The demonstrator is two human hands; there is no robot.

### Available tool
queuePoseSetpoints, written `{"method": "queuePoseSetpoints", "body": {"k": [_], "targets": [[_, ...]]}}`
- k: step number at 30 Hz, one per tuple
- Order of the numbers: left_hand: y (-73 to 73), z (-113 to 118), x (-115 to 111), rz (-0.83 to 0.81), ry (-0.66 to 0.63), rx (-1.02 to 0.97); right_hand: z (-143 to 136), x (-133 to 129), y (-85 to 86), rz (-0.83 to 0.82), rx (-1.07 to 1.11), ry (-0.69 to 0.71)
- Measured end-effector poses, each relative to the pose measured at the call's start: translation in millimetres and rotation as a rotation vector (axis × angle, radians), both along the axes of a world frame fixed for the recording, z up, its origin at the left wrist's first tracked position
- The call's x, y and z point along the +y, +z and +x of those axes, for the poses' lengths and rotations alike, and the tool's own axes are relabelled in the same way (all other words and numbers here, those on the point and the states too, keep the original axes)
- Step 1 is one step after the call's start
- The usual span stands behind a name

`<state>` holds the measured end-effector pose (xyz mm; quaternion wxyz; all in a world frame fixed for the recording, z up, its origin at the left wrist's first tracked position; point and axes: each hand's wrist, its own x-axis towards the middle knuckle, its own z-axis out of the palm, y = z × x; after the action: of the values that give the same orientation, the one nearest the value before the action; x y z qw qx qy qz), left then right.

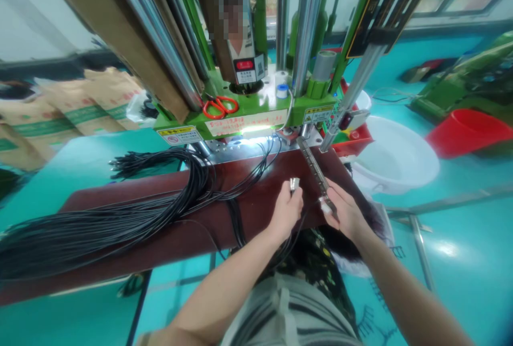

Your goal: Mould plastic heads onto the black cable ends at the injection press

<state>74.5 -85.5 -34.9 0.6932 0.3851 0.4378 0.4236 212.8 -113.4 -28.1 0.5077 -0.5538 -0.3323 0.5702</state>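
Near the table's front edge, my left hand [287, 208] is closed round a small silver metal piece [294, 183], which sticks up from the fingers. To its right my right hand [345, 211] grips the near end of a long, narrow metal bar [313, 168]. The bar slants away toward the machine's base, and a small white item [326, 205] shows by the right fingers. Black cables [176, 201] lie in a thick bundle across the brown table [256, 209] at the left. Thin cables run up to the lit metal plate [244, 149] under the green machine.
Orange-handled scissors [220, 106] and a blue-and-white roll [282, 91] rest on the green machine [192, 121]. Steel columns rise behind. At the right are a red bin [356, 144], a white tub [417, 161] and a red bucket [467, 132]. Paper sacks [76, 102] stand at the left.
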Motion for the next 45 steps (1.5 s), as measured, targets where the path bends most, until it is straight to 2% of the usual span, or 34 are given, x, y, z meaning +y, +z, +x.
{"method": "queuePoseSetpoints", "body": {"k": [3,8,12,17,20,25,28,31,37,41,45], "targets": [[0.4,1.1,1.1,0.033,-0.111,0.06,1.9,0.5,0.3,-0.002,0.009,0.034],[1.0,2.7,5.5,-0.025,-0.112,0.075,5.9,1.7,-1.2,0.028,-0.06,0.172],[0.1,-0.5,6.7,-0.066,-0.12,0.072,5.0,0.7,1.7,0.026,-0.163,0.222],[-2.2,-5.5,3.0,-0.029,-0.114,0.097,-3.7,-1.9,7.5,0.033,-0.293,0.235],[-2.8,-6.7,0.8,0.018,-0.098,0.068,-4.8,-1.9,7.1,0.007,-0.238,0.21],[-6.5,-9.1,-0.2,0.06,0.057,0.038,-2.2,-1.2,6.0,0.005,-0.146,0.154],[-9.0,-9.6,-0.8,0.082,0.04,0.087,-1.4,-1.0,7.0,-0.023,-0.137,0.154],[-7.3,-8.6,-0.5,0.03,-0.004,0.052,0.4,-0.8,6.4,-0.03,-0.139,0.178],[5.5,-7.9,4.1,-0.126,-0.041,-0.111,4.6,0.3,2.0,-0.001,-0.139,0.226],[9.3,-7.8,6.5,-0.152,-0.045,-0.148,4.9,0.5,1.1,0.007,-0.148,0.23],[8.3,-6.4,5.1,-0.151,-0.001,-0.105,3.0,-1.5,1.6,0.008,-0.215,0.233]]}}
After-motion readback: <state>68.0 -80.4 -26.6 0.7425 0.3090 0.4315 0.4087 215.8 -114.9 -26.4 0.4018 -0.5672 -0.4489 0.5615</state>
